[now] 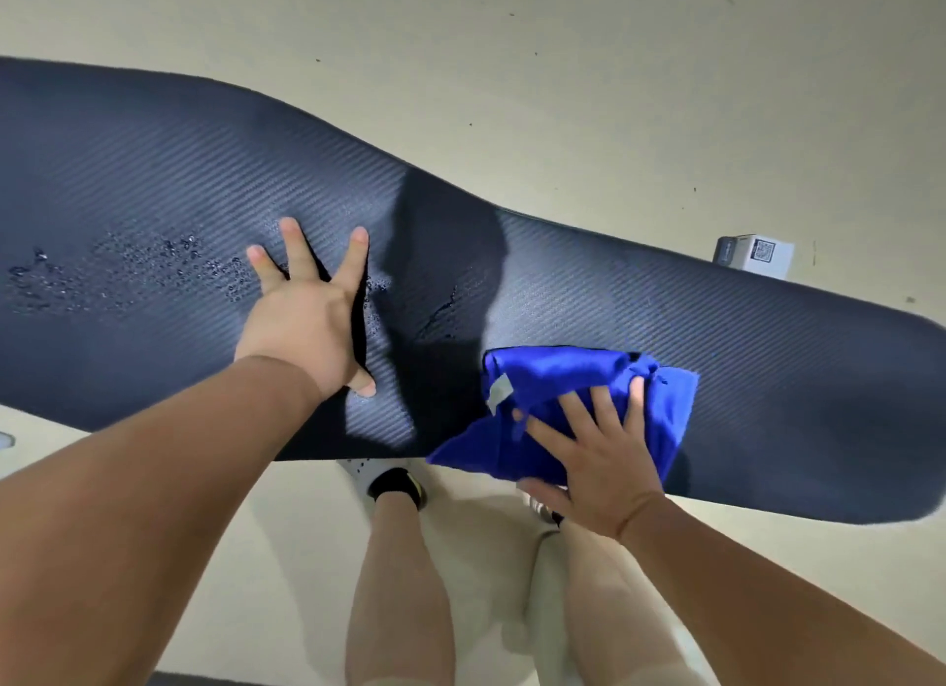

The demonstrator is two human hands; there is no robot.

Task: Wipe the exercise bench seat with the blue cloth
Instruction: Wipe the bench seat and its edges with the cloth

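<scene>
The long dark bench seat (742,358) with a ribbed texture runs across the view from upper left to lower right. Water droplets (153,266) lie on its left part and a few near the middle. My left hand (307,317) rests flat on the seat with fingers spread, holding nothing. The blue cloth (558,394), crumpled with a white label, lies on the seat's near edge right of centre. My right hand (599,455) presses flat on the cloth, fingers spread over it.
Pale floor (563,97) surrounds the bench. A small white box (757,255) with a QR code sits on the floor behind the seat's right end. My legs and shoes (394,486) stand against the near edge.
</scene>
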